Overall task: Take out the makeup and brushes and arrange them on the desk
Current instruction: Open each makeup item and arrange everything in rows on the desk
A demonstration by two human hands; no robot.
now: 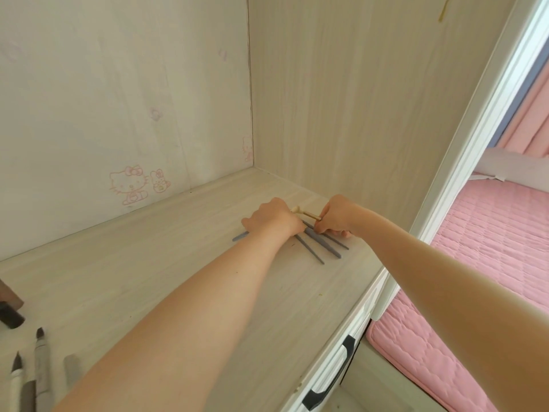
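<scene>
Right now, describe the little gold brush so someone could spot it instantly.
Look to the desk's far right corner, where both hands meet. The gold brush is pinched in the right hand, raised above grey-blue brushes lying flat. It alone is short and gold.

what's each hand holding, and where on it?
Right hand: gold brush, pinched at its handle end. Left hand: resting over the grey brushes; grip hidden.

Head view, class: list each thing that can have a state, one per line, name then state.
Left hand: palm down over the grey-blue brushes.
Right hand: pinching the gold brush.
Gold brush: held above the desk.
Grey-blue brushes: lying flat on the desk.
Pens: lying near the desk's left edge.
</scene>
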